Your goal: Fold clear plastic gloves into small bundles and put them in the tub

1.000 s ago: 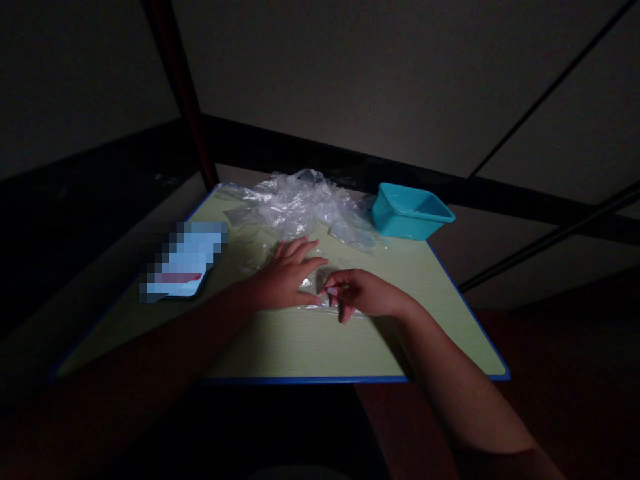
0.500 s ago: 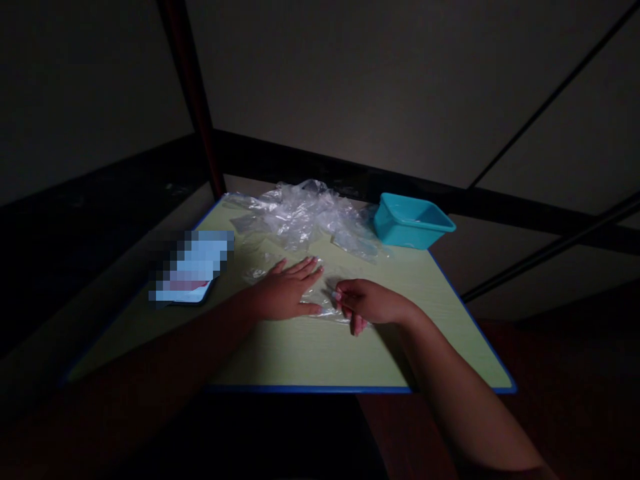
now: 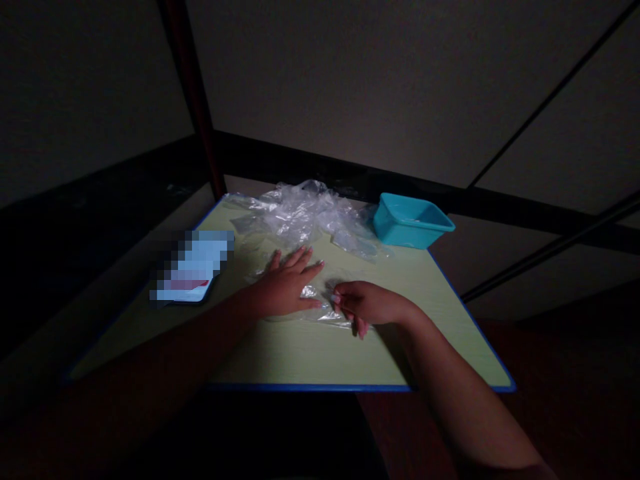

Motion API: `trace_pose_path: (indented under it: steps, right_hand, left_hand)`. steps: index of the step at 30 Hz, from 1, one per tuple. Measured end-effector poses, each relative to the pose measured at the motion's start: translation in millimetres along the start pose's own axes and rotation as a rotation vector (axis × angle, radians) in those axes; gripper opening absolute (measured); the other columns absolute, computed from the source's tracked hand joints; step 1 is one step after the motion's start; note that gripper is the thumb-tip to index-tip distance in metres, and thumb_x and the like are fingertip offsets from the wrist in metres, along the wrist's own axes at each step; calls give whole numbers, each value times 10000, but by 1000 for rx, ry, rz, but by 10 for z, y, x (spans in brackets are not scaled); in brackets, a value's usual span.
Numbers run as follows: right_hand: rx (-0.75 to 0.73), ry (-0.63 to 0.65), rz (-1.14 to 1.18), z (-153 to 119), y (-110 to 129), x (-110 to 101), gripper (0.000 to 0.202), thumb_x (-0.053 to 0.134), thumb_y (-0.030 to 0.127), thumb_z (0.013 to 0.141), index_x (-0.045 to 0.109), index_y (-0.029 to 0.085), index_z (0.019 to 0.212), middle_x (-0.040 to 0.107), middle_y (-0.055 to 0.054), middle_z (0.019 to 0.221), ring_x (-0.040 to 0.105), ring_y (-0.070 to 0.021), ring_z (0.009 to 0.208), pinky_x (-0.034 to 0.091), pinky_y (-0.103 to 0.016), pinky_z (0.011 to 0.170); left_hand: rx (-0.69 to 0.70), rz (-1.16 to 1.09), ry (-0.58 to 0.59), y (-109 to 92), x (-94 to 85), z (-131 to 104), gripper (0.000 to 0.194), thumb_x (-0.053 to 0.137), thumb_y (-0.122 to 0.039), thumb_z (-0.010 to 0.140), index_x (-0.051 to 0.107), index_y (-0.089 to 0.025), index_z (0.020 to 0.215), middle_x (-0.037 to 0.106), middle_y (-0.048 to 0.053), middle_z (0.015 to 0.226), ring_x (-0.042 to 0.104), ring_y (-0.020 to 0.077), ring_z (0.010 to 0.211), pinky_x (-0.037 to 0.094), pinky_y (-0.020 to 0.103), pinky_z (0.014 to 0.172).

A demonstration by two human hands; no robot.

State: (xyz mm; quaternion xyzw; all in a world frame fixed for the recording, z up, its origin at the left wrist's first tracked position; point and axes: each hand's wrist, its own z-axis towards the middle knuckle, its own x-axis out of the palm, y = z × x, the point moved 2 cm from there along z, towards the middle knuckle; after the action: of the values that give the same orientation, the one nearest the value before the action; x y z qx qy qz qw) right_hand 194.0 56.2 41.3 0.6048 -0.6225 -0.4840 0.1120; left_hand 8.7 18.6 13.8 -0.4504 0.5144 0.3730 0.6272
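Note:
A clear plastic bag (image 3: pixel 327 313) lies flat and wrinkled on the table between my hands. My left hand (image 3: pixel 285 287) rests palm down on the bag's left part, fingers spread. At the bag's right side, my right hand (image 3: pixel 365 303) pinches its edge between thumb and forefinger, the other fingers curled below. Part of the bag is hidden under my left hand. Beyond it is a loose heap of crumpled clear plastic bags (image 3: pixel 305 210).
A turquoise plastic basket (image 3: pixel 413 230) stands at the table's back right corner. On the left side a phone (image 3: pixel 200 293) with a lit, blurred screen leans at a slant. The pale green table (image 3: pixel 310 363) has a blue edge; walls stand close behind it.
My left hand has shifted slightly up and its fingers have spread wider, showing more of the bag. My right hand stays nearly in place, still pinching.

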Motion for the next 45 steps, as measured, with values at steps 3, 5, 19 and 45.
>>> trace_pose_path:
  steps: [3, 5, 19, 45]
  right_hand:
    - [-24, -54, -13, -1, 16, -22, 127, 414, 210, 898, 480, 166, 799, 500, 43, 591, 520, -76, 362, 400, -180, 357]
    - [-42, -96, -5, 7, 19, -33, 177, 400, 234, 914, 475, 167, 769, 523, 37, 578, 501, -70, 367, 406, -185, 374]
    - [-211, 161, -98, -30, 42, 71, 235, 397, 83, 852, 581, 149, 982, 546, 23, 703, 439, -36, 418, 361, -155, 397]
    - [-464, -221, -350, -14, 70, -7, 130, 482, 254, 889, 569, 163, 920, 526, 17, 695, 451, -102, 613, 341, -216, 586]
  left_hand:
    - [33, -12, -7, 0, -3, 1, 798, 557, -576, 793, 281, -204, 1442, 157, 186, 1533, 117, 340, 1414, 143, 643, 1046]
    - [43, -22, -78, -3, -21, 15, 720, 534, -531, 830, 303, -204, 1429, 225, 173, 1521, 192, 313, 1401, 167, 604, 1062]
    - [-315, -50, -508, 440, -67, 160, 301, 556, -341, 806, 594, -170, 1051, 603, 104, 1019, 513, 288, 1013, 393, 449, 910]
    - [-204, -149, -259, 323, 9, 177, 388, 553, -352, 835, 565, -277, 1215, 560, 89, 1288, 418, 313, 1236, 229, 611, 1001]
